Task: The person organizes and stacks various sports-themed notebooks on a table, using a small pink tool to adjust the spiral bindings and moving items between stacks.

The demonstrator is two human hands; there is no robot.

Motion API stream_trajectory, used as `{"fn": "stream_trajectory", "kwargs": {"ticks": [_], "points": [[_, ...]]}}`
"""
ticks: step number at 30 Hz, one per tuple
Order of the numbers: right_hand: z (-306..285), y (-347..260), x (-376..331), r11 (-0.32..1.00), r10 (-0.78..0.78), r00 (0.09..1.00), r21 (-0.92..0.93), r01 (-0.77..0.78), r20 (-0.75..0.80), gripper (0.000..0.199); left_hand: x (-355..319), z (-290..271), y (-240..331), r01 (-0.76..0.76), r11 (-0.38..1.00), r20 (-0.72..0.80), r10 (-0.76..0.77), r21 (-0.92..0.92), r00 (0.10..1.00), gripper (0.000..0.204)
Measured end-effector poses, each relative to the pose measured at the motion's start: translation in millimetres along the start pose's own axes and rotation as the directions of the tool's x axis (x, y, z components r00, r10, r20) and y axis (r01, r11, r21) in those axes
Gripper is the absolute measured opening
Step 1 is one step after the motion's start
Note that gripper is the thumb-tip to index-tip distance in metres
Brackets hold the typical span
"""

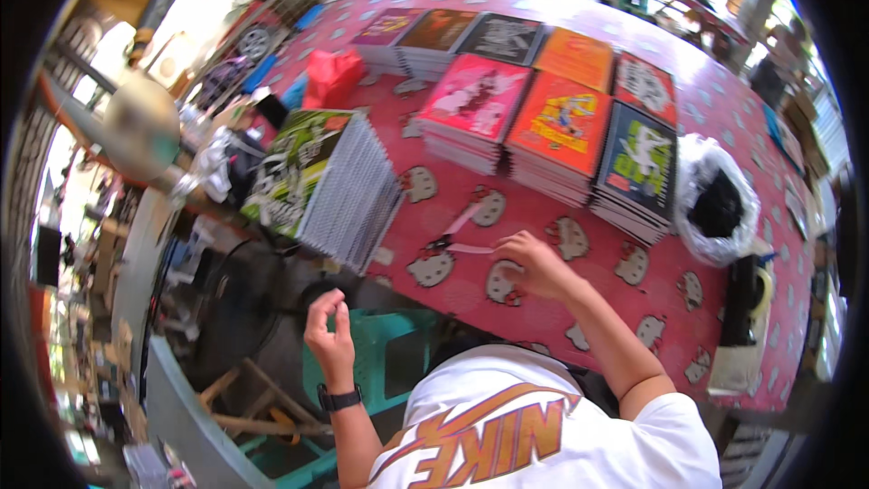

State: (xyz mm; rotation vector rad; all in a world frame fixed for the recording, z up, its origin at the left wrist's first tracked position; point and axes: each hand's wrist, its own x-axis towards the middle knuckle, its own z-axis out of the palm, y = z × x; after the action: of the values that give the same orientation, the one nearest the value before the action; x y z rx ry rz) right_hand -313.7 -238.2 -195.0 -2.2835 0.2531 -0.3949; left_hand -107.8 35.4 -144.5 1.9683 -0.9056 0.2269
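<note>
My right hand (534,264) rests on a red tablecloth (579,326) printed with white cat faces, fingers bent down. Its fingertips touch the end of pink-handled scissors (463,234) lying on the cloth; they do not grip them. My left hand (328,326), with a black watch on the wrist, hovers below the table edge over a teal plastic stool (385,349). Its thumb and forefinger are pinched together and I see nothing in them. A leaning stack of spiral notebooks with a green cover (319,179) stands just left of the scissors.
Several stacks of colourful notebooks (552,131) fill the table's middle and far side. A white plastic bag with dark contents (715,199) and a tape dispenser (748,312) sit at the right. A red bag (331,77) lies far left. A black fan (237,301) stands beside the stool.
</note>
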Motion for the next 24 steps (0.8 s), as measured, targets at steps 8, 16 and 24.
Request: {"fn": "stream_trajectory", "kwargs": {"ticks": [8,16,24], "points": [[26,27,87,0.822,0.069,0.967,-0.563,0.085,0.246,0.062,133,-54,12,-0.214,0.963,0.023,0.213,0.166,0.977,0.035],[36,-45,116,0.958,-0.246,0.968,0.161,0.236,0.047,0.045,181,-1,-16,-0.356,0.897,0.363,0.250,0.261,0.898,0.048],[65,-83,157,0.857,-0.439,0.863,0.174,0.486,-0.250,0.058,192,1,-13,-0.371,0.896,0.472,0.224,0.245,0.853,0.058]]}}
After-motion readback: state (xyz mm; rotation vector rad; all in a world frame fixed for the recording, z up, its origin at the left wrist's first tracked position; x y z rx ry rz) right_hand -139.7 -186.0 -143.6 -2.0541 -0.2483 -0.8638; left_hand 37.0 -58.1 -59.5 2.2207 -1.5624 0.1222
